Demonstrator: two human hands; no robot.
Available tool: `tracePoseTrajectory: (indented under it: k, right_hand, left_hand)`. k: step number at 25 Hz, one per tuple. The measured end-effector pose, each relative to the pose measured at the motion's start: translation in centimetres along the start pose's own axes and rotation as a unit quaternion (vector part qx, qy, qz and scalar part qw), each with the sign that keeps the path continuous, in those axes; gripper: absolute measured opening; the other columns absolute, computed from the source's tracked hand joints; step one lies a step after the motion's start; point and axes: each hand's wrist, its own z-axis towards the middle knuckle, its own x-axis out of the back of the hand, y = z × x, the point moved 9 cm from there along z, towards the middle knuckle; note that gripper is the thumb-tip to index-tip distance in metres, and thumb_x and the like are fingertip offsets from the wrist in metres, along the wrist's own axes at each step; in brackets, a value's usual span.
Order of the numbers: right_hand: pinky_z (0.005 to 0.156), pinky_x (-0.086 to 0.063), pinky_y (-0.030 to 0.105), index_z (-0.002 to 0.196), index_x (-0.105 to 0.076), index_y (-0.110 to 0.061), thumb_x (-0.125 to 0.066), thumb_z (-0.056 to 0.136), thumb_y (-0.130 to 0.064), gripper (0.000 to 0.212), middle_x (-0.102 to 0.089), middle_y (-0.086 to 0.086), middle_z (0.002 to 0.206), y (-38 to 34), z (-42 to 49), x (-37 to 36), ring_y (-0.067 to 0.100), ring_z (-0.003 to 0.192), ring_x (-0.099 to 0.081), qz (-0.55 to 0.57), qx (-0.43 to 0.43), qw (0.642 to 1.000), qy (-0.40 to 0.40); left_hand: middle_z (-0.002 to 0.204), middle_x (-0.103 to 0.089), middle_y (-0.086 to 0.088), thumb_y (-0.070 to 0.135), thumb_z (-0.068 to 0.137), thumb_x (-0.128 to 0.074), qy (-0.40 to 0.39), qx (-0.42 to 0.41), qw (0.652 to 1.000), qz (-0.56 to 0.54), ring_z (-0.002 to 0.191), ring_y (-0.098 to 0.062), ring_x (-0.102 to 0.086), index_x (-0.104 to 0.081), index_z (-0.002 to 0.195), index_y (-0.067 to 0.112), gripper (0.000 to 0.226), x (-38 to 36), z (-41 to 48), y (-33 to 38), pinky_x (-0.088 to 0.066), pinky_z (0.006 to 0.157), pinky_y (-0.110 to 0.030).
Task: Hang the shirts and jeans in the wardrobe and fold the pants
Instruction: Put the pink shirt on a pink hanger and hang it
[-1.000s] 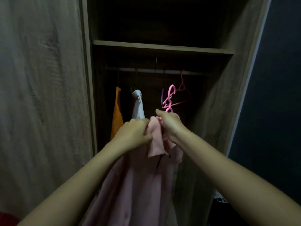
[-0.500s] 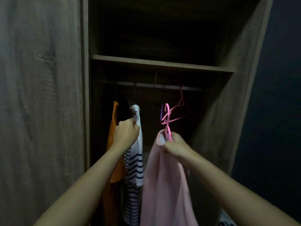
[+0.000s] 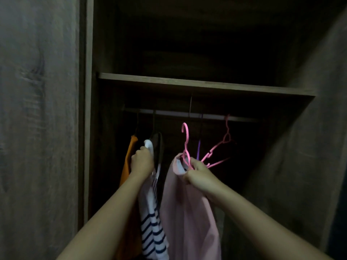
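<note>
Dim wooden wardrobe (image 3: 187, 85), its rail (image 3: 169, 113) holding an orange shirt (image 3: 129, 158) far left, a striped shirt (image 3: 152, 222) beside it and an empty hanger (image 3: 221, 147) right; left grip (image 3: 141, 163) curled on the striped shirt's shoulder, right grip (image 3: 199, 175) pinching the pink shirt (image 3: 187, 212) and its pink hanger (image 3: 185, 139) below the rail.

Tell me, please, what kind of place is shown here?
Probably a home, at an open wooden wardrobe: a rail under a shelf carries a striped shirt, and the right hand holds a pink shirt on a hanger.
</note>
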Motion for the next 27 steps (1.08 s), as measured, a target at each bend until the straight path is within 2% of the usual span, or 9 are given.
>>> tracePoseTrajectory:
  k: [3,5,8,12,16,20,22,25,27]
  right_hand:
    - [0.057,-0.037,0.020,0.112,-0.058,-0.014,-0.048,0.081,-0.001,0.035,-0.058,0.005,0.086,0.3,4.6,-0.4,0.008,0.067,-0.051,-0.037,-0.004,0.999,0.010]
    - [0.057,-0.038,0.022,0.093,-0.063,-0.013,-0.048,0.086,-0.005,0.018,-0.058,0.005,0.077,-0.6,7.4,-0.9,0.011,0.063,-0.051,-0.051,0.005,0.999,0.016]
    - [0.056,-0.039,0.027,0.063,-0.059,-0.014,-0.051,0.078,-0.004,0.021,-0.054,0.005,0.058,-2.5,12.0,-1.1,0.019,0.056,-0.050,-0.058,0.007,0.998,0.012]
    - [0.042,-0.035,0.017,0.085,-0.056,-0.008,-0.046,0.074,-0.002,0.016,-0.053,0.007,0.061,-4.0,16.9,0.0,0.017,0.054,-0.051,-0.097,-0.028,0.994,0.041]
    - [0.045,-0.033,0.022,0.063,-0.050,-0.010,-0.041,0.088,-0.008,0.026,-0.047,0.006,0.061,-3.0,19.0,-0.8,0.015,0.053,-0.044,-0.146,-0.046,0.988,0.017]
    - [0.046,-0.031,0.023,0.060,-0.046,-0.010,-0.042,0.088,-0.008,0.029,-0.045,0.006,0.060,0.2,19.6,-1.7,0.015,0.052,-0.042,-0.132,-0.072,0.989,0.012]
    - [0.049,-0.035,0.025,0.064,-0.049,-0.010,-0.044,0.087,-0.011,0.024,-0.049,0.007,0.065,0.3,19.7,-1.7,0.017,0.056,-0.046,-0.136,-0.067,0.988,0.010]
    - [0.064,-0.046,0.029,0.092,-0.064,-0.006,-0.055,0.083,-0.021,0.021,-0.063,0.013,0.089,-0.5,18.8,-1.1,0.026,0.080,-0.061,-0.245,-0.059,0.968,-0.013]
    - [0.076,-0.048,0.033,0.105,-0.063,-0.006,-0.057,0.082,-0.024,0.029,-0.064,0.018,0.106,-3.0,17.1,0.6,0.033,0.099,-0.061,-0.345,-0.013,0.936,0.064]
  left_hand:
    - [0.124,-0.055,-0.022,0.009,0.096,-0.042,-0.013,-0.013,0.999,0.033,0.114,-0.037,-0.055,-0.040,0.126,-0.003,0.032,-0.4,0.2,0.0,-0.045,0.088,-0.038]
    - [0.124,-0.054,-0.022,0.011,0.096,-0.040,-0.031,-0.015,0.999,0.025,0.115,-0.038,-0.054,-0.040,0.127,-0.002,0.034,-0.9,0.3,0.5,-0.044,0.090,-0.039]
    - [0.124,-0.054,-0.023,0.015,0.093,-0.044,-0.046,-0.020,0.998,0.022,0.115,-0.040,-0.053,-0.037,0.133,0.000,0.043,-1.2,0.8,0.5,-0.043,0.090,-0.038]
    - [0.116,-0.059,-0.020,0.020,0.083,-0.049,-0.096,-0.037,0.994,-0.031,0.107,-0.038,-0.058,-0.040,0.131,0.006,0.050,-2.1,1.0,0.5,-0.048,0.086,-0.035]
    - [0.112,-0.060,-0.016,0.026,0.081,-0.052,-0.114,-0.043,0.991,-0.058,0.101,-0.033,-0.061,-0.032,0.139,0.013,0.062,-1.9,0.8,0.6,-0.052,0.080,-0.034]
    - [0.107,-0.062,-0.012,0.026,0.087,-0.052,-0.102,-0.074,0.990,-0.068,0.093,-0.027,-0.063,-0.023,0.146,0.013,0.067,-1.5,0.2,1.4,-0.052,0.073,-0.030]
    - [0.106,-0.063,-0.012,0.027,0.088,-0.052,-0.105,-0.066,0.989,-0.076,0.091,-0.025,-0.064,-0.020,0.148,0.013,0.069,-1.5,0.0,1.5,-0.055,0.076,-0.032]
    - [0.114,-0.062,-0.013,0.035,0.089,-0.054,-0.109,-0.050,0.991,-0.057,0.099,-0.027,-0.062,-0.030,0.144,0.012,0.065,-0.7,-0.1,1.4,-0.054,0.081,-0.033]
    - [0.125,-0.059,-0.016,0.040,0.090,-0.054,-0.088,-0.051,0.994,-0.033,0.111,-0.030,-0.058,-0.041,0.138,0.010,0.058,1.4,-0.2,1.3,-0.049,0.087,-0.031]
